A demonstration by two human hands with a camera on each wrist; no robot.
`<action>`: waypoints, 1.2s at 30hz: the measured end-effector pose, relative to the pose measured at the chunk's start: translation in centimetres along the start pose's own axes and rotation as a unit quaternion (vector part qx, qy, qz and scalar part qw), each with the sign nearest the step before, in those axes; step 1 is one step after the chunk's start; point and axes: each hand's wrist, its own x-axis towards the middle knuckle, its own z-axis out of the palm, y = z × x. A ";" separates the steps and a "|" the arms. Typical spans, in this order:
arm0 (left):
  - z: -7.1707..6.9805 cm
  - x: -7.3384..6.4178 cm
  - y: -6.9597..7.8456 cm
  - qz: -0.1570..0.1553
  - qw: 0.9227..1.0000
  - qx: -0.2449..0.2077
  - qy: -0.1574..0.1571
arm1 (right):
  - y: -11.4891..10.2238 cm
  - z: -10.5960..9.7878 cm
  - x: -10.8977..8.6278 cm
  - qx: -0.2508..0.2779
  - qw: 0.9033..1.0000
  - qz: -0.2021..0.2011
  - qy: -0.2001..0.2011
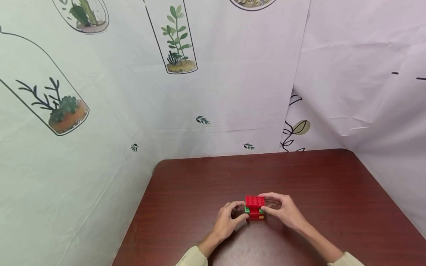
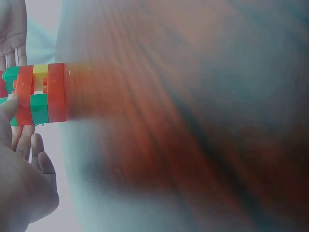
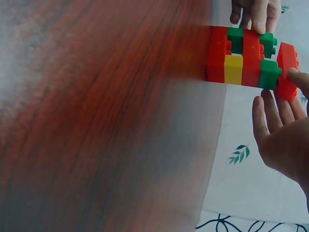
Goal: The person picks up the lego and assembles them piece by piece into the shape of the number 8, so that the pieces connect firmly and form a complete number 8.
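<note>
A stack of toy building bricks (image 1: pixel 256 217) stands on the table. In the right wrist view it has a red bottom brick (image 3: pixel 216 55), a yellow brick (image 3: pixel 233 70) and a green brick above that, another red brick (image 3: pixel 251 58), then two green bricks. My right hand (image 1: pixel 284 212) pinches a red brick (image 1: pixel 254 201) between thumb and fingers over the top. That brick sits slightly tilted, with a narrow gap to the green bricks on one side. My left hand (image 1: pixel 226 221) holds the stack's left side, its thumb (image 2: pixel 9 107) against the bricks.
The dark red-brown table (image 1: pixel 186 184) spreads around the stack, its far edge close to a white cloth wall (image 1: pixel 233 111) with printed plants. More cloth hangs on the left and right sides.
</note>
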 end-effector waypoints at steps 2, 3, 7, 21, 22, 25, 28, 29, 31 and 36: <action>0.0 0.0 0.0 0.000 1.000 -0.001 0.000 | 0.1 0.1 -0.1 0.003 1.000 -0.005 0.000; 0.0 0.0 0.0 -0.002 1.000 -0.001 0.000 | 0.2 0.1 -0.1 0.005 1.000 -0.005 -0.001; 0.1 0.1 0.1 -0.007 1.000 -0.001 0.000 | 0.4 0.3 -0.3 0.010 1.000 -0.003 -0.007; 0.1 0.1 0.2 -0.018 1.000 -0.009 -0.003 | 0.7 0.4 -0.4 0.024 0.999 -0.023 -0.010; 0.1 0.1 0.1 -0.018 1.000 -0.008 -0.002 | 0.7 0.4 -0.4 0.024 0.999 -0.024 -0.010; 0.1 0.0 0.1 -0.015 1.000 -0.006 -0.001 | 0.7 0.4 -0.4 0.017 0.999 -0.027 -0.010; 0.1 0.0 0.0 -0.013 1.000 -0.005 0.000 | 0.7 0.5 -0.3 -0.003 0.999 -0.033 -0.007; 0.2 0.0 0.0 -0.013 1.000 -0.005 0.000 | 0.7 0.5 -0.3 -0.011 0.999 -0.035 -0.006; 0.2 0.1 0.0 -0.015 1.000 -0.004 -0.001 | 0.7 0.5 -0.3 -0.023 0.999 -0.039 -0.005; 0.3 0.1 0.1 -0.015 1.000 -0.005 -0.001 | 0.8 0.4 -0.2 -0.025 0.999 -0.036 -0.003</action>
